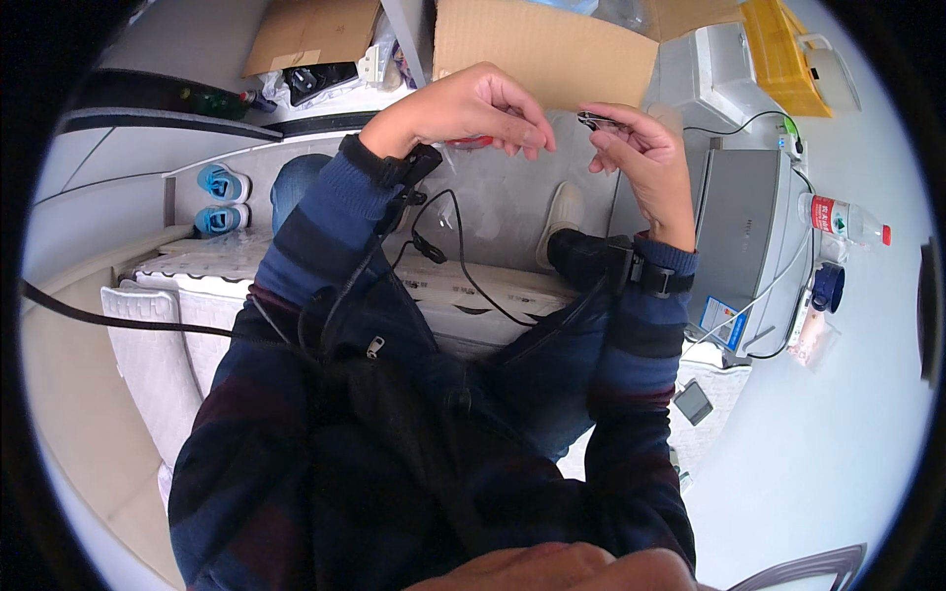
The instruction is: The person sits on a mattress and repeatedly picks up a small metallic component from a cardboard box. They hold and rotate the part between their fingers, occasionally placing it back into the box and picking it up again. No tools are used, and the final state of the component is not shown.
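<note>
My right hand is raised at the upper middle, its thumb and fingers closed on a small shiny metal piece with dark parts that looks like a nail clipper. A short gap to the left of it is my left hand, with curled fingers and the thumb pressed toward the index finger. Whatever that pinch may hold is too small to make out. Just below the left hand, a red object is partly hidden by it. Both wrists wear black straps, and a dark cable hangs between my arms.
Cardboard boxes stand ahead, with a white foam box and a yellow box to their right. A grey cabinet-like appliance has a plastic bottle beside it. Blue shoes lie on the left; a phone-like device rests right.
</note>
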`<action>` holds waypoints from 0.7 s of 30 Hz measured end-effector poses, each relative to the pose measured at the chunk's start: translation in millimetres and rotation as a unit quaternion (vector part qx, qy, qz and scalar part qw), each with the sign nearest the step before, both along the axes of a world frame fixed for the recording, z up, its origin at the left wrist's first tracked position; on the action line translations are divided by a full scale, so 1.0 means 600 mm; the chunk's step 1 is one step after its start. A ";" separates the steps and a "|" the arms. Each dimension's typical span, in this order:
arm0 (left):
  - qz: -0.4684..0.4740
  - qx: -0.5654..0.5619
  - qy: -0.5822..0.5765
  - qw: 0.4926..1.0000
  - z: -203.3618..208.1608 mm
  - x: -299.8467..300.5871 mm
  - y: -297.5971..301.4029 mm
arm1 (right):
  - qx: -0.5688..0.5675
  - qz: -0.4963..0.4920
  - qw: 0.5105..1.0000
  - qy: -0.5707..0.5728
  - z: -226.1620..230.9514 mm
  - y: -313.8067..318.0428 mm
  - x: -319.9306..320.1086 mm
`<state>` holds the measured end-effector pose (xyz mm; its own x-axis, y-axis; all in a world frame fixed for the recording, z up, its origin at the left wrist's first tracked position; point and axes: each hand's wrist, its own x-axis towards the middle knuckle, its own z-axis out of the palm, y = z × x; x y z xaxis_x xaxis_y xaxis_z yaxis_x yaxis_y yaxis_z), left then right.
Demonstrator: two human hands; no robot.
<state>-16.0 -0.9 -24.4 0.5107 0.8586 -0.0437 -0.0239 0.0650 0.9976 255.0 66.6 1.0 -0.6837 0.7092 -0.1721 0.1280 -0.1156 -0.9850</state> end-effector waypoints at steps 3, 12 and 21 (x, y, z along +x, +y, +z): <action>-0.047 -0.035 -0.067 0.996 -0.001 0.005 -0.009 | 0.040 0.027 0.999 0.011 0.018 -0.023 -0.010; -0.141 -0.075 -0.274 0.948 0.017 0.009 -0.039 | 0.248 0.052 0.965 0.061 0.047 -0.070 -0.040; 0.023 0.072 0.029 0.997 0.048 -0.014 -0.044 | -0.007 0.051 0.998 0.041 0.049 -0.062 -0.022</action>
<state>-24.5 -27.1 4.7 0.4710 0.8805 0.0540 0.0334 -0.0790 0.9963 242.1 29.2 30.1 -0.7641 0.6337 -0.1212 0.0582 -0.1194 -0.9911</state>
